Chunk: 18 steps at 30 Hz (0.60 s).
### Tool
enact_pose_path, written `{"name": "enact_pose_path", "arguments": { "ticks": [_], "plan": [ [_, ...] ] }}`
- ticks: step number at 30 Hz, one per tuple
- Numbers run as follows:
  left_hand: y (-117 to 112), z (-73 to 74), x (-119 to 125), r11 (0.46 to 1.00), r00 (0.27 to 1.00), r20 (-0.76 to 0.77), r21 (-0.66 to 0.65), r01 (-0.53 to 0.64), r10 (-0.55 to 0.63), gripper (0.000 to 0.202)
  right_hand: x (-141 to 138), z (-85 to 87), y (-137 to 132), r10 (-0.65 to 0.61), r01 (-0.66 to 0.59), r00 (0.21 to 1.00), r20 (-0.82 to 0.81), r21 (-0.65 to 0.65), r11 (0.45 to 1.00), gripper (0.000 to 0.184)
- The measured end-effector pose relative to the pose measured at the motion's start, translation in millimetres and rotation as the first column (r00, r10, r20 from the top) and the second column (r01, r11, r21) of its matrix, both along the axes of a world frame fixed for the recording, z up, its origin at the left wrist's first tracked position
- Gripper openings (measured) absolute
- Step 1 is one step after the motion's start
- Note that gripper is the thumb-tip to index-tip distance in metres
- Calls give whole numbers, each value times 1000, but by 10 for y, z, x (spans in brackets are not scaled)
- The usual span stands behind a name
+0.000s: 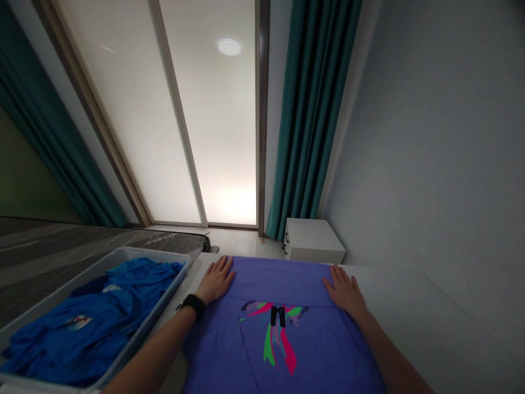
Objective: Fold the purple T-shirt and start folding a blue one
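A purple-blue T-shirt point(217, 350) with a colourful print lies spread on the white table point(410, 312), its far end folded over in a straight band. My left hand point(215, 280) rests flat on the band's left corner, fingers stretched out, a black watch on the wrist. Over at the band's right corner, my right hand point(346, 291) lies flat too, its fingers spread on the cloth and pointing away from me. The near end of the shirt runs out of view at the bottom.
To the left stands a pale plastic bin point(158, 303) with crumpled blue clothes point(102, 317) in it, beside a dark striped surface point(36, 257). A small white cabinet point(314, 241) stands beyond the table, near the teal curtain point(315, 120) and frosted sliding doors point(221, 137).
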<state>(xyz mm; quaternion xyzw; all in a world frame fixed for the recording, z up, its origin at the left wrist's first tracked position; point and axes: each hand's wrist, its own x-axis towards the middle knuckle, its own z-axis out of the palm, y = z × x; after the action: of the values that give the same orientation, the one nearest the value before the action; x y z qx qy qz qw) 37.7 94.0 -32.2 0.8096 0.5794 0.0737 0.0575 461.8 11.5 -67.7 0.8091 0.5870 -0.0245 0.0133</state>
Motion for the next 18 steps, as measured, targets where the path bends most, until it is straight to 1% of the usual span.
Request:
{"name": "enact_pose_path", "arguments": {
  "ticks": [2,4,6,8,10,12,18],
  "plan": [
    [40,-1,-42,998,995,88,4,-56,56,55,7,-9,0,7,-7,1000,5,13,1000,70],
    [113,44,-95,989,977,153,11,-149,146,51,15,-24,0,14,-14,1000,16,21,1000,70],
    [195,114,-173,971,958,164,0,-237,234,49,24,-40,-1,14,-15,1000,26,23,1000,71],
    [247,177,-266,960,949,145,-36,-278,281,45,33,-59,-4,16,-17,999,30,32,999,70],
    [242,213,-344,958,952,120,-78,-275,282,41,44,-81,-7,19,-20,999,33,46,999,70],
    [183,226,-385,965,963,100,-102,-240,250,39,58,-108,-6,25,-27,999,35,56,998,70],
    [-99,254,-361,985,987,61,-99,-140,147,44,104,-198,22,21,-23,1000,21,87,996,70]
  ]
}}
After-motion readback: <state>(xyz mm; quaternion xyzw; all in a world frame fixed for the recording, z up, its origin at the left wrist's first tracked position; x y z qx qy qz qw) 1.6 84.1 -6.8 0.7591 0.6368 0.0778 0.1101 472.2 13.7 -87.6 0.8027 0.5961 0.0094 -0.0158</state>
